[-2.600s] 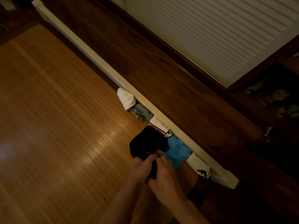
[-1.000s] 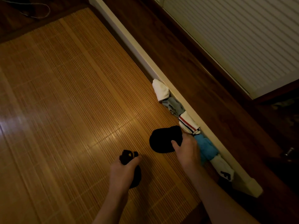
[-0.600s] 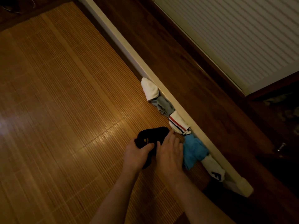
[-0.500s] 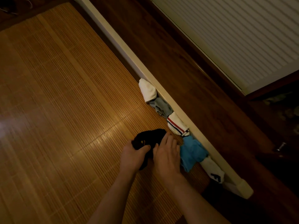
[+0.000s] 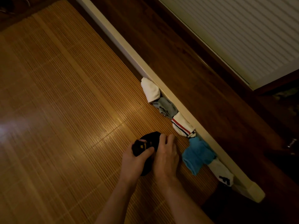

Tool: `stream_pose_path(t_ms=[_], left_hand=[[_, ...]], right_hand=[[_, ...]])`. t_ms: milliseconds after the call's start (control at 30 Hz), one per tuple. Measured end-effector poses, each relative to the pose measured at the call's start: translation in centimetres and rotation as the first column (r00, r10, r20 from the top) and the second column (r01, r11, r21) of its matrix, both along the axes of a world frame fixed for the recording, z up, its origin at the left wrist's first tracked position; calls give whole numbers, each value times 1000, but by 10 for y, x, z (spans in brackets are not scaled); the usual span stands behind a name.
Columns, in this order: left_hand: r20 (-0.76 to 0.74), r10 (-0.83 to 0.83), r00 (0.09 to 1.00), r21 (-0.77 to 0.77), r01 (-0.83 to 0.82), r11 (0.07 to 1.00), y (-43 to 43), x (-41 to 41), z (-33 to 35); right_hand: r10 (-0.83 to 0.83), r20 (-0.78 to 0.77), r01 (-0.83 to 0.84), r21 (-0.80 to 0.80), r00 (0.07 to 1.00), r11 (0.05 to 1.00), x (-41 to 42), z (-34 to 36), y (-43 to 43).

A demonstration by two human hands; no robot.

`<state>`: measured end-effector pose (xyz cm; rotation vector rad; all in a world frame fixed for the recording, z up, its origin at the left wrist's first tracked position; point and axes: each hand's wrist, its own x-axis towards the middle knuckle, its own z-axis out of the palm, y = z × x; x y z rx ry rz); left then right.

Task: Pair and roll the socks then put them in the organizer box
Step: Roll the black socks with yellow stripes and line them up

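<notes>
Black socks [image 5: 151, 138] gripped by left hand [image 5: 134, 164] (right hand [image 5: 165, 159] lies flat alongside).

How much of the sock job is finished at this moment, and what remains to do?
Done, it seems: five sock bundles lie along the white rail, from the white roll to the logo sock. In hand: the left hand grips the black socks while the right hand presses on them. Left: finish the roll, then box everything; no organizer box is in view.
</notes>
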<state>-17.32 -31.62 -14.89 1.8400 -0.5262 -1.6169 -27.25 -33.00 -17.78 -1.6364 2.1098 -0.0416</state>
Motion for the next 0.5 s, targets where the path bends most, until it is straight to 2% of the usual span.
stream_pose_path(t_ms=[167,300,333,400,500], left_hand=[[3,-42,999,-1,42,999,-10,-4,2],[35,-8,999,24,7,1000,-25,-1,-3],[38,1,999,29,-2,1000,-27,1,-5],[23,29,999,46,-30,998,-27,3,-9],[-13,74,997,90,-73,993,-25,6,-15]], right_hand=[[39,-12,-39,4,999,999,-3,-3,5],[131,203,-127,-32,970,991,-13,-4,17],[112,293,-103,-44,950,994,-15,-3,20],[-44,476,63,-24,878,998,-21,-2,23],[-241,574,230,94,783,969,-24,-4,20]])
